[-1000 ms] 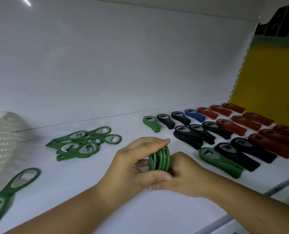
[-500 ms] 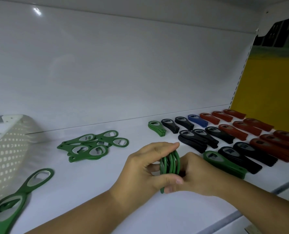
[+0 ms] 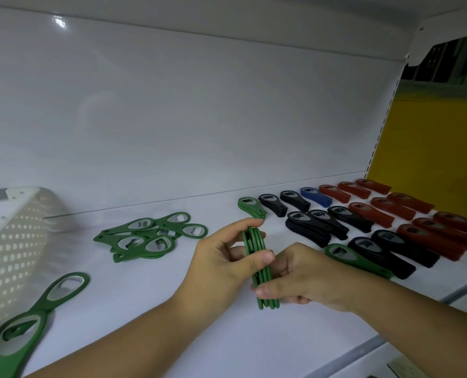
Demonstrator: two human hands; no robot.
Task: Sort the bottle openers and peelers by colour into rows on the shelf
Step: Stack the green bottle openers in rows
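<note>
I have both grips on one bundle of green openers (image 3: 260, 268), held on edge between them. My left grip (image 3: 221, 257) pinches its upper end between thumb and fingertips. My right grip (image 3: 306, 276) is curled round the lower part from the opposite side.

As I judge it, the step is squaring this bundle before it joins a row. I want the edges flush, so I would hold the left pinch firm and let the right grip nudge the stragglers level. Then I would lay the bundle flat without fanning it. The green stack (image 3: 357, 260) just beyond my right grip looks the natural neighbour, at the front of the black rows (image 3: 316, 230) and red rows (image 3: 431, 227). A loose green pile (image 3: 147, 236) lies well out past my left grip, not yet sorted.

I cannot tell whether the bundle's lower end touches the shelf (image 3: 145, 317). I also cannot count its pieces with certainty. My right fingertips are hidden behind it. The basket (image 3: 14, 241) and a single green opener (image 3: 60, 290), both beyond my left grip, are blurred and cut off by the frame edge.
</note>
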